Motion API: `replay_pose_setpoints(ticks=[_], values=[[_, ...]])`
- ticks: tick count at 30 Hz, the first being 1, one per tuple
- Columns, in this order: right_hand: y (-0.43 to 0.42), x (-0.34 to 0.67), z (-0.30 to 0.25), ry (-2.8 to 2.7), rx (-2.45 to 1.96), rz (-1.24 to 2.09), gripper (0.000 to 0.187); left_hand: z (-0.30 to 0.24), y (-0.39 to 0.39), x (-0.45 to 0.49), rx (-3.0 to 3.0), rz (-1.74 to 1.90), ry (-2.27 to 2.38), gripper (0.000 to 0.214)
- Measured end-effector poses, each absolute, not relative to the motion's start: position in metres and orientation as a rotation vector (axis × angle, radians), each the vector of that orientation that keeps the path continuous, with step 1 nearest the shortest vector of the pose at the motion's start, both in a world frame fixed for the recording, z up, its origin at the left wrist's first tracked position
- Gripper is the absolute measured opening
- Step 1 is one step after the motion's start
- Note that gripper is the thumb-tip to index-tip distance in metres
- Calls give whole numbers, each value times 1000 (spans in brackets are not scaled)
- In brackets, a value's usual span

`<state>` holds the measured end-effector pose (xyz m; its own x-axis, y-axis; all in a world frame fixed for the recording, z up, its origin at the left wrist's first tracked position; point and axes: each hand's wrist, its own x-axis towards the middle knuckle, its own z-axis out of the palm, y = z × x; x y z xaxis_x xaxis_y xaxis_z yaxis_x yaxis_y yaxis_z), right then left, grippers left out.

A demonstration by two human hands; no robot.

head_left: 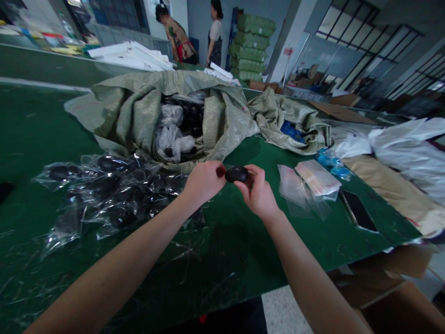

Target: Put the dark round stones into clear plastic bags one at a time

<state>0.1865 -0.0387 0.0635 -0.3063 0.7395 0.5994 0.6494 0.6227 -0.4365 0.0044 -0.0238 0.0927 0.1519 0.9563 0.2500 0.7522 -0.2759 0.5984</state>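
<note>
My right hand (259, 192) grips a black egg-shaped object (237, 174), avocado-like with a rough, shiny skin, between thumb and fingers. Close beside it, my left hand (206, 181) is closed, and a small dark reddish piece (220, 172) shows at its fingertips; I cannot make out what it is. Left of my hands lie several similar black objects in clear plastic bags (120, 213). Behind my hands, an open woven sack (225, 116) holds more black ovals (191, 113) and some in whitish plastic (174, 139).
Flat clear bags (318, 178) and a phone (359, 211) lie on the green table (243, 260) at right. A second woven sack (302, 116) holds something blue. Cardboard boxes (396, 297) stand below the right edge. Two people (181, 39) are in the background.
</note>
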Motion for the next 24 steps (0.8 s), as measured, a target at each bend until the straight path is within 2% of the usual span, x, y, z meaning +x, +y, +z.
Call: replay_pose_setpoints(ticks=[9, 17, 24], values=[[-37, 193, 58, -2075, -1120, 164, 48, 96, -19, -3, 2029, 904, 1543, 18], [-37, 190, 53, -2159, -1122, -2, 47, 97, -17, -4, 1956, 904, 1606, 21], [-38, 181, 51, -2199, -1144, -27, 41, 94, -24, 1, 2194, 939, 1678, 18]])
